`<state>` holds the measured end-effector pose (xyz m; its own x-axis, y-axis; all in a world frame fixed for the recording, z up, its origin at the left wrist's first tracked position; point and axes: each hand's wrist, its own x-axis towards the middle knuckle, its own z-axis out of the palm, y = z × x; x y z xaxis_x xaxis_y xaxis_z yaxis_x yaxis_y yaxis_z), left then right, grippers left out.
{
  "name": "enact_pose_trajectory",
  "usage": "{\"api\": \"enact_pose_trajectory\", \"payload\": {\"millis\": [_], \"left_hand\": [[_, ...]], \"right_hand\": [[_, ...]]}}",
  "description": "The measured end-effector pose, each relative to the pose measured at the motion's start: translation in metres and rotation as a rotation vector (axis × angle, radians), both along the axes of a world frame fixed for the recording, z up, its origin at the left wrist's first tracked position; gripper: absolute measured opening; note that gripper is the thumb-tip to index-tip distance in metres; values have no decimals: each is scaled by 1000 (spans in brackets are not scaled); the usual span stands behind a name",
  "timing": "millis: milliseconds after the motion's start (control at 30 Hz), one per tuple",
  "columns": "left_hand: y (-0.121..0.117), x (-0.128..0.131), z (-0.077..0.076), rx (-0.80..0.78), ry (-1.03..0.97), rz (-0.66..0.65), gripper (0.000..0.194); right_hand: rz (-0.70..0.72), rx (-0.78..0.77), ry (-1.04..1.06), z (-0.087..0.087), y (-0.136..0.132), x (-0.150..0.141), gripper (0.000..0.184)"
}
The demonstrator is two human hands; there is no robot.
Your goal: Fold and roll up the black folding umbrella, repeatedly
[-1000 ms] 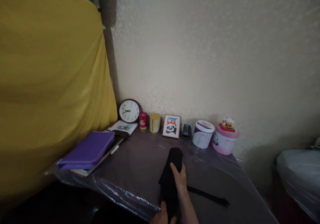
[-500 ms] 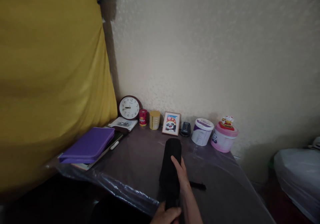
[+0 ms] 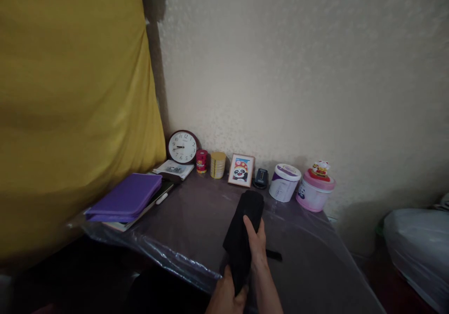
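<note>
Both hands hold a long black bundle that looks like a folded umbrella (image 3: 242,234), tilted over the near part of the table. My right hand (image 3: 257,244) is wrapped round its right side, thumb lying across the top face. Lower down, my left hand (image 3: 227,291) is closed on its near end, thumb along the left edge; the end itself is partly hidden. A short black strap (image 3: 274,255) sticks out to the right, beyond my right wrist. Whether it joins the bundle is hidden behind the wrist.
Along the wall stand a clock (image 3: 183,146), a red can (image 3: 201,161), a yellow-lidded can (image 3: 218,165), a panda picture frame (image 3: 241,170), a dark device (image 3: 261,178), a white tub (image 3: 285,183) and a pink tub (image 3: 315,192). A purple folder (image 3: 124,197) lies left.
The umbrella's far end has swung to the right, and my right hand with it. My left hand has shifted its hold up onto the near end. The strap has moved slightly left.
</note>
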<state>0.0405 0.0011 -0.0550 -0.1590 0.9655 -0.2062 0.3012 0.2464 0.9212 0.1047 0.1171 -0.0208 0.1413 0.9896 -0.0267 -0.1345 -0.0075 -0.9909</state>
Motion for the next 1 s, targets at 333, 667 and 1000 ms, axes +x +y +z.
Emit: {"api": "enact_pose_trajectory", "payload": {"millis": [333, 667, 1000], "left_hand": [[-8, 6, 13, -111, -830, -295, 34], [-2, 14, -3, -58, -342, 11, 36], [-7, 0, -7, -42, -636, -216, 33]], "right_hand": [[156, -91, 183, 3, -3, 12, 64], [37, -61, 103, 4, -14, 2, 73], [98, -120, 284, 12, -25, 2, 64]]}}
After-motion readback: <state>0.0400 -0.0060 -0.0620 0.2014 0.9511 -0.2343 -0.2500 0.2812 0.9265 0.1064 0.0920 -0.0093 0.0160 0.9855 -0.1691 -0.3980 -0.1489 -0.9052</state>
